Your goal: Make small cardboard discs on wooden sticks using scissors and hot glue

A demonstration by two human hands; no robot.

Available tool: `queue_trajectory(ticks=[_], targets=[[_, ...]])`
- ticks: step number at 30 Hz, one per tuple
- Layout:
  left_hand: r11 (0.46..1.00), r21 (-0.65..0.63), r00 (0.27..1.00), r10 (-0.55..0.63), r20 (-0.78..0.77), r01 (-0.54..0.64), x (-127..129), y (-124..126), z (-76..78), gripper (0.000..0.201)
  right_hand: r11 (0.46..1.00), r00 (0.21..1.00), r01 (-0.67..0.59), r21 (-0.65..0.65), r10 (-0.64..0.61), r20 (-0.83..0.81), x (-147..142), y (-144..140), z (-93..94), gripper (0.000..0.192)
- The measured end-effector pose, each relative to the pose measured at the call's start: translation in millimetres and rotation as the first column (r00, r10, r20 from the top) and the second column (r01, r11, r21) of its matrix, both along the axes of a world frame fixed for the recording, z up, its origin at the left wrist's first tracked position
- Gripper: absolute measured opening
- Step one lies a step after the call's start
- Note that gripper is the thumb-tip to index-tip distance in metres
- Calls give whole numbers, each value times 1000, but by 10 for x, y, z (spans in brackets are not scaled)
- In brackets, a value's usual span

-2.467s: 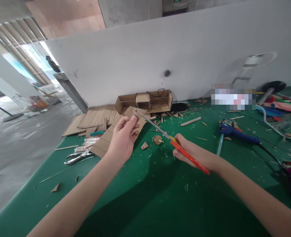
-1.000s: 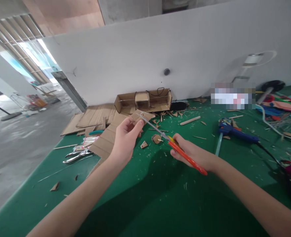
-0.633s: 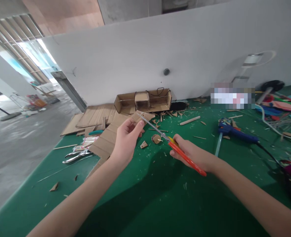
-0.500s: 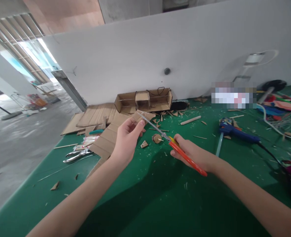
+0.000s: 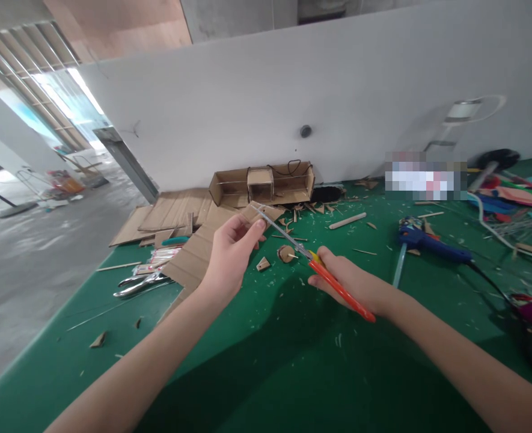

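At the far left of the green table [image 5: 256,361], metal pliers [image 5: 134,284] lie beside flat cardboard sheets [image 5: 175,210]. Right of these, the left hand [image 5: 229,255] is raised above the table, palm turned toward the right, its thumb and fingers pinched together on a small cardboard piece [image 5: 266,213] held near the middle of the table, in front of the open cardboard box [image 5: 263,183] at the wall. The piece's long axis runs left to right, roughly level, its free end pointing right.

The scissors [image 5: 311,260] meet that piece at their tips. Their long axis runs diagonally, blades pointing far and left toward the cardboard, orange handle pointing near and right. The right hand [image 5: 351,282] is wrapped around the handle, fingers closed on it, forearm stretching in from the lower right. Whether the blades are apart cannot be told.

Beneath the blades lie a small cardboard triangle [image 5: 262,264] and a round cardboard disc [image 5: 286,254]. Farther right rests a blue glue gun [image 5: 432,243].

Compared with 2.5 seconds ago, the cardboard piece sits flatter and lower, less of it shows above the left hand's fingers, and both hands hold nearly the same places.
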State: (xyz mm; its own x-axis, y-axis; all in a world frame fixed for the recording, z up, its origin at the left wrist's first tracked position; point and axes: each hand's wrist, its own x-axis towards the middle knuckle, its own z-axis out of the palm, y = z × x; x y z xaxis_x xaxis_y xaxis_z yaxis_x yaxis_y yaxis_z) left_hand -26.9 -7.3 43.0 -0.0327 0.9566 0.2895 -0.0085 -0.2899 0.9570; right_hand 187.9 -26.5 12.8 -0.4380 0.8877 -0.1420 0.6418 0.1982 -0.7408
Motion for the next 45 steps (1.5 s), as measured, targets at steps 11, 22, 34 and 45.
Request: queue_trajectory(ticks=[11, 22, 34, 45], targets=[[981, 157, 922, 167, -348, -118, -19, -42, 128, 29, 993, 991, -117, 14, 118, -68, 35, -25, 43, 28], [988, 126, 941, 129, -312, -94, 28, -99, 136, 31, 999, 993, -54, 6, 55, -106, 28, -1, -58, 26], [991, 118, 966, 92, -241, -65, 43, -113, 109, 31, 996, 984, -85, -11, 82, -158, -6, -14, -26, 30], [994, 88, 959, 81, -273, -59, 68, -152, 178, 26, 991, 980, -117, 61, 125, -155, 1, -25, -53, 32]])
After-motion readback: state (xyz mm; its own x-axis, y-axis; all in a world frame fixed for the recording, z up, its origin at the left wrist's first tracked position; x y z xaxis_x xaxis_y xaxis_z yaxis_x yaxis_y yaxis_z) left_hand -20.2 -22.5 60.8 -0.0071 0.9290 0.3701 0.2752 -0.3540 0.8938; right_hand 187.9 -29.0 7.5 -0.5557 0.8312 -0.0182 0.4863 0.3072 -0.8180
